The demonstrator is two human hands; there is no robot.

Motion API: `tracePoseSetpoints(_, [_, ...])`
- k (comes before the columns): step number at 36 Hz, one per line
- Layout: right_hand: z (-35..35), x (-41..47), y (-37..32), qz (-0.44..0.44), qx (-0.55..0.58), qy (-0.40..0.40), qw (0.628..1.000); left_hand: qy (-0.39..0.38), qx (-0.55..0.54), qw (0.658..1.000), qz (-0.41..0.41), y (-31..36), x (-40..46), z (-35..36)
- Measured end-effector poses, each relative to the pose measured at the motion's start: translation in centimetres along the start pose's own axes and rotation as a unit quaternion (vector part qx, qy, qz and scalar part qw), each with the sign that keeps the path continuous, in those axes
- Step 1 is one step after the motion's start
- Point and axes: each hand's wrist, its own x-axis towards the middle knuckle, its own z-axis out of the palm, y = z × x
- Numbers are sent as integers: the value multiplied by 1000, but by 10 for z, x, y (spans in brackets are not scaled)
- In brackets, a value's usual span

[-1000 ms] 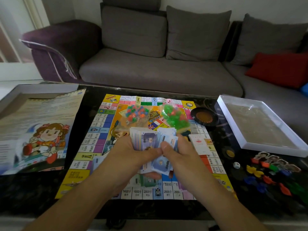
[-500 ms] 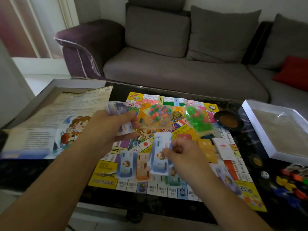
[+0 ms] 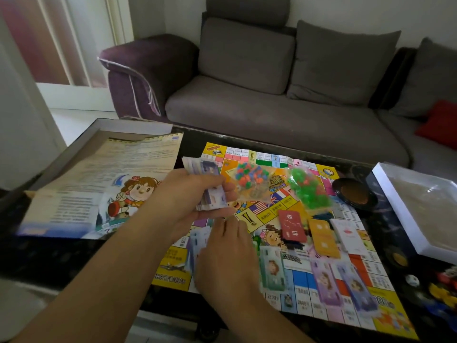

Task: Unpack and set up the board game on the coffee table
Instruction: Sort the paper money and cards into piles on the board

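Observation:
The colourful game board (image 3: 296, 266) lies flat on the dark coffee table (image 3: 61, 256). My left hand (image 3: 188, 194) grips a stack of play money (image 3: 210, 186) above the board's left edge. My right hand (image 3: 227, 261) lies palm down on a pile of notes (image 3: 195, 246) on the board; how its fingertips sit is hidden. More note piles (image 3: 274, 268) (image 3: 346, 283) lie along the near side. Red (image 3: 291, 225), orange (image 3: 322, 237) and white (image 3: 348, 235) card decks sit mid-board. Two bags of plastic pieces (image 3: 249, 175) (image 3: 309, 189) rest toward the far side.
A rules sheet (image 3: 103, 179) lies over the box lid (image 3: 128, 125) at the left. A dark round dish (image 3: 353, 194) and the white box tray (image 3: 395, 206) sit at the right, with a die (image 3: 411, 279) and coloured tokens (image 3: 442, 290) near the right edge. A grey sofa (image 3: 272, 115) stands behind.
My right hand has gone down and left onto a note pile on the board. My left hand keeps the money stack and has shifted right. The view has swung left.

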Motion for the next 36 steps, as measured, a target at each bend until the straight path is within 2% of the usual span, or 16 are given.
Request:
tracePoseSetpoints(2, [-7, -1, 10, 8, 54, -14, 998, -14, 14, 1000, 6, -1, -1, 2])
tracePoseSetpoints(5, [-36, 5, 38, 99, 209, -31, 972, -40, 15, 999, 10, -3, -7, 7])
tracePoseSetpoints(8, [-72, 10, 68, 160, 415, -45, 895, -81, 13, 997, 13, -6, -16, 17])
tracePoseSetpoints(10, [-95, 8, 87, 146, 506, -44, 849, -108, 21, 994, 11, -10, -21, 26])
tracePoseSetpoints(12, [-110, 3, 99, 116, 552, -49, 824, -126, 34, 991, 9, -16, -25, 34])
tracePoseSetpoints(19, [-109, -6, 114, 98, 500, 1, 861, -169, 78, 982, 21, -38, -33, 65])
tracePoseSetpoints(23, [-112, -9, 123, 130, 501, 23, 855, -182, 97, 979, 4, -45, -33, 75])
tracePoseSetpoints(27, [-125, -15, 131, 143, 504, 32, 851, -184, 48, 981, -27, -44, -36, 79])
tracePoseSetpoints(36, [-141, -26, 151, 161, 477, 68, 862, -160, 50, 986, -10, -49, -39, 85])
